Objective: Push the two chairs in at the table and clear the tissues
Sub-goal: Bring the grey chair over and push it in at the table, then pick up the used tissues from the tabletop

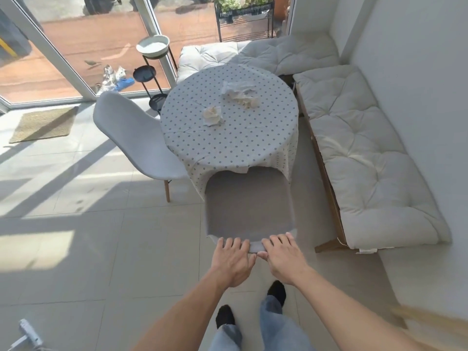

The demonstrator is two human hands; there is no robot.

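Observation:
A round table (229, 145) under a dotted cloth stands in the middle of the view. Crumpled white tissues lie on it: one wad (213, 116) near the centre and a larger heap (240, 93) farther back. A grey chair (249, 206) stands at the table's near side, its seat partly under the cloth. My left hand (232, 258) and my right hand (282, 257) both grip the top edge of its backrest, side by side. A second grey chair (138, 138) stands at the table's left side, its seat close to the cloth.
A cushioned bench (364, 150) runs along the right wall and behind the table. A black plant stand (149, 74) with a white bowl is at the window. A doormat (44, 124) lies on the tiled floor at left. My feet are below the hands.

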